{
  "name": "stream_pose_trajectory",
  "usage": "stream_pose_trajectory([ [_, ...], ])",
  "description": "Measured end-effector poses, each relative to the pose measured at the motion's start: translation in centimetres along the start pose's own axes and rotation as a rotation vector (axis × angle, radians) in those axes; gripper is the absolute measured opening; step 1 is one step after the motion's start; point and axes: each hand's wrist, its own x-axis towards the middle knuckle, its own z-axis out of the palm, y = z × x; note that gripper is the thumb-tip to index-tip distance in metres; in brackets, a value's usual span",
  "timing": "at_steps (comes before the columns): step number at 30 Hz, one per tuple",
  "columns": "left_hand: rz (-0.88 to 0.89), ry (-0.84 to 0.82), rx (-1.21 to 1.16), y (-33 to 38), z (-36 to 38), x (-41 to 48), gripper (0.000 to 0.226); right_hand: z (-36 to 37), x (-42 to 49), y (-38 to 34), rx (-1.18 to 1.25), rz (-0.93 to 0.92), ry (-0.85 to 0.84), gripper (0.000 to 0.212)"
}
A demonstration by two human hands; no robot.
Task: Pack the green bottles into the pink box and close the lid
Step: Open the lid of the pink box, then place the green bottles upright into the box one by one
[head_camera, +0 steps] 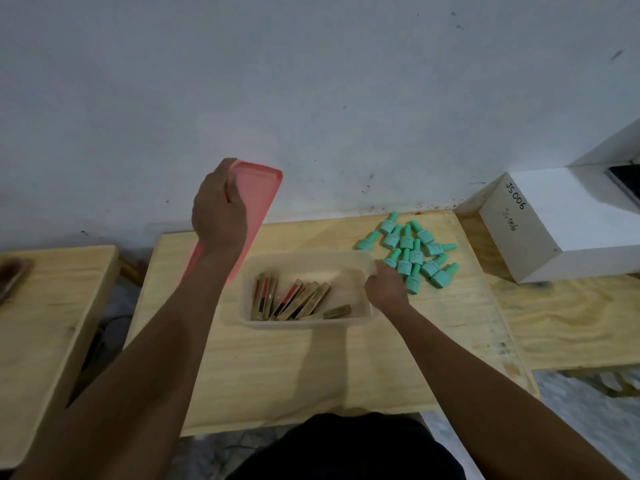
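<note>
A pale translucent box (363,263) sits open on the wooden table, with several gold and red tubes (294,301) lying inside. My left hand (218,209) holds the pink lid (259,192) tilted up above the box's left side. My right hand (386,285) rests at the box's right rim, fingers curled, touching the nearest of the green bottles. Several green bottles (412,251) lie in a loose heap on the table just right of the box.
A white cardboard box (540,233) marked "JS006" stands at the right, on a second wooden board (571,323). Another wooden table (48,306) lies to the left, with a dark object (12,275) at its edge. A white wall rises behind.
</note>
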Motion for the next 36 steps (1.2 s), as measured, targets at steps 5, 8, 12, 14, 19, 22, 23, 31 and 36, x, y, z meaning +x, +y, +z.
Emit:
stream_pose_trajectory([
  [5,-0.154,-0.042,0.146,-4.6,-3.0,-0.8,0.035,0.7,0.3,-1.0,-0.013,0.013,0.048,0.035],
  [8,-0.229,-0.101,0.217,-7.4,-3.2,-1.8,0.032,0.9,0.7,-1.3,-0.036,0.015,0.051,0.035],
  [12,-0.39,-0.147,0.228,-11.3,-2.1,-2.8,0.029,1.2,1.3,-1.4,-0.065,0.006,0.071,0.036],
  [14,-0.493,-0.137,0.186,-13.1,-1.4,-3.1,0.031,1.4,1.4,-1.4,-0.078,-0.005,0.085,0.036],
  [19,-0.618,-0.193,0.192,-15.9,0.2,-4.2,0.045,2.1,1.5,-1.4,-0.092,-0.013,0.151,0.036],
  [22,-0.601,-0.292,0.293,-17.2,1.0,-5.2,0.051,2.4,1.5,-1.5,-0.079,0.014,0.177,0.036],
  [23,-0.578,-0.331,0.33,-17.7,1.2,-5.6,0.052,2.5,1.5,-1.5,-0.074,0.018,0.183,0.036],
  [31,-0.391,-0.694,0.633,-19.9,2.4,-11.4,0.059,2.9,1.2,-1.5,0.0,-0.033,0.228,0.038],
  [36,-0.502,-0.718,0.512,-20.3,2.8,-13.2,0.07,2.8,1.1,-1.5,0.022,-0.067,0.231,0.042],
])
